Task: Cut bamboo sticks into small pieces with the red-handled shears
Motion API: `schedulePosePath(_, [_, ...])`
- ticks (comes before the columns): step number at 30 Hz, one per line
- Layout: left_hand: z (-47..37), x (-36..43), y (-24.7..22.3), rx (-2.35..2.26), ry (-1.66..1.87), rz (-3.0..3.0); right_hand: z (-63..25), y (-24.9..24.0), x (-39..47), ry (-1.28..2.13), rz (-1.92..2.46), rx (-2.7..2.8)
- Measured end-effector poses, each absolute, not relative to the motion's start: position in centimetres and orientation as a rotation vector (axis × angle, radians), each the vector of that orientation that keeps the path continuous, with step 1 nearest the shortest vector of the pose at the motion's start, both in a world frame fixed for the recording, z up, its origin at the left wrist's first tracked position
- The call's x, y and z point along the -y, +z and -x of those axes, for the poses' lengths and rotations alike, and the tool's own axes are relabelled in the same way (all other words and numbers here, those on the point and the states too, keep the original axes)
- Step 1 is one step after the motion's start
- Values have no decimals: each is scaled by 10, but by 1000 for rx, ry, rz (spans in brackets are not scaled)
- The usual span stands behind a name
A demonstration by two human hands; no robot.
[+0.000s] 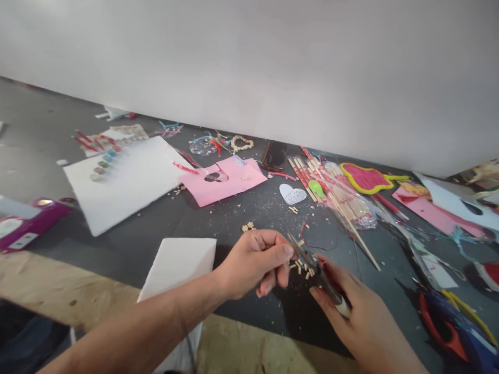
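Observation:
My right hand point(346, 301) is wrapped round a pair of metal cutters point(325, 280), whose tip points up and left. Beside that tip, the thumb and forefinger of my left hand point(261, 262) are pinched together; whatever is between them is too small to make out. Several short cut wooden pieces point(304, 269) lie on the dark table just below the cutters' jaws. A small cluster of pale pieces point(248, 227) sits behind my left hand. Thin dark red cord point(320, 248) curls on the table beyond the cutters.
Behind my hands are pink paper point(230, 182), a phone point(275, 156), a paper heart point(292, 194) and bagged wooden sticks point(346, 195). White board point(132, 182) lies left, white foam point(183, 259) beneath my left forearm. Scissors with red handles point(440, 332) are at lower right.

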State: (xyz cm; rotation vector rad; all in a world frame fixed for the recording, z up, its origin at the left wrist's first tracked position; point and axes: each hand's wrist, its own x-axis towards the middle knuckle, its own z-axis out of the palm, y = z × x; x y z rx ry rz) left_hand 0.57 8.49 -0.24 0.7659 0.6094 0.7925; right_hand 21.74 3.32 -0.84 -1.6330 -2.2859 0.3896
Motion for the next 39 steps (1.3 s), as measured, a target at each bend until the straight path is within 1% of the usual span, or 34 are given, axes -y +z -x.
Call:
schedulePosePath(6, [-7, -85, -3, -668, 822, -837, -217, -20, -34, 165, 1631, 2310])
schedulePosePath(15, [-9, -83, -10, -806, 955, -1229, -220, -18, -37, -57, 1793, 2319])
schedulePosePath(21, [-6, -83, -10, -799, 924, -1295, -220, -16, -37, -24, 1793, 2366])
schedulePosePath(24, [-6, -84, -8, -804, 850, -1242, -222, -16, -38, 30, 1757, 2381])
schedulePosePath(28, [-8, -85, -7, -779, 840, -1097, -221, -16, -37, 80, 1729, 2366])
schedulePosePath(34, [-10, -83, -8, -790, 846, -976, -216, -18, -36, 71, 1734, 2349])
schedulePosePath(39, [-11, -86, -9, -821, 871, -1042, -215, -17, -39, 23, 1791, 2338])
